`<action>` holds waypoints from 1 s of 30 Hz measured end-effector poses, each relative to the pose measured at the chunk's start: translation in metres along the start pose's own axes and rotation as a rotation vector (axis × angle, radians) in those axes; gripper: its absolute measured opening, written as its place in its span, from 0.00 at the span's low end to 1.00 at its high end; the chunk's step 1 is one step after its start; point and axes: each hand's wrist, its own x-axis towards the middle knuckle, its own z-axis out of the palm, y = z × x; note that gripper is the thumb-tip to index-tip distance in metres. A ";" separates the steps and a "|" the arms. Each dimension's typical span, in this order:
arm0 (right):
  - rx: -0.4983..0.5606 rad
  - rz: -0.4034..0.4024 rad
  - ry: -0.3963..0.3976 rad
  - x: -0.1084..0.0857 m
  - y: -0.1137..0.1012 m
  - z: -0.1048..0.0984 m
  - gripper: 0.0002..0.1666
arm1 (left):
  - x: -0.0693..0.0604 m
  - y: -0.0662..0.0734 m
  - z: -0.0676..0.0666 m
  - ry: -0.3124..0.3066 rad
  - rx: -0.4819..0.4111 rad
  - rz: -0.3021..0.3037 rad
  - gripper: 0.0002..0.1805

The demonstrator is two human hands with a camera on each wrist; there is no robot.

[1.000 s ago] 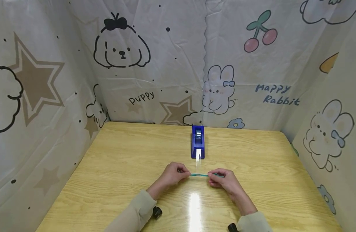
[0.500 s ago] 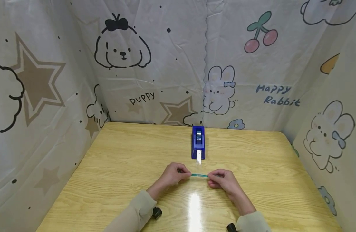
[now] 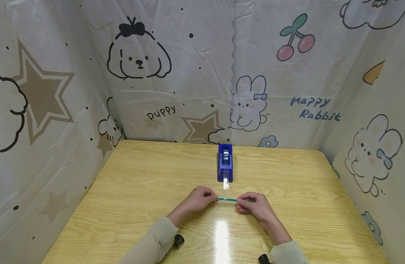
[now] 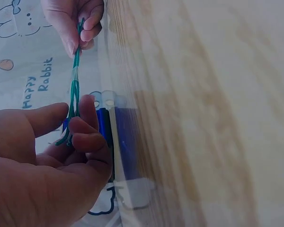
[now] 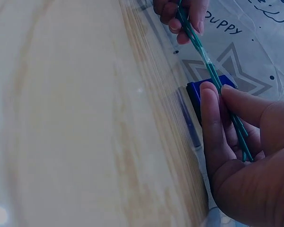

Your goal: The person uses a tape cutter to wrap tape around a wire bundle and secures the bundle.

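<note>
A small bundle of thin green strands (image 3: 227, 200) runs nearly level between a person's two hands, held up off the counter (image 3: 149, 168) in front of a blue tape dispenser (image 3: 225, 165). The left hand (image 3: 200, 198) pinches one end between thumb and fingers, and in the left wrist view the strand tips fork apart inside that grip. The right hand (image 3: 254, 204) pinches the bundle toward its other end, the loose tips reaching past the thumb into the palm. Between the two grips, a band of clear tape (image 4: 75, 74) lies around the strands — shiny and a little paler than the green. The dispenser stands near the back edge of the counter, with a short strip of tape (image 3: 226, 183) sticking out from its near end toward the hands. Behind it hangs a pale curtain (image 3: 202, 51) printed with a puppy, rabbits, stars and cherries. Both forearms wear light beige sleeves (image 3: 153, 240), and a small black object (image 3: 179, 241) sits at each cuff. A bright reflection shows on the wood between the arms.
</note>
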 end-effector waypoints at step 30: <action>-0.093 0.076 -0.008 0.004 -0.002 -0.001 0.18 | 0.003 -0.005 -0.001 0.062 0.019 0.109 0.06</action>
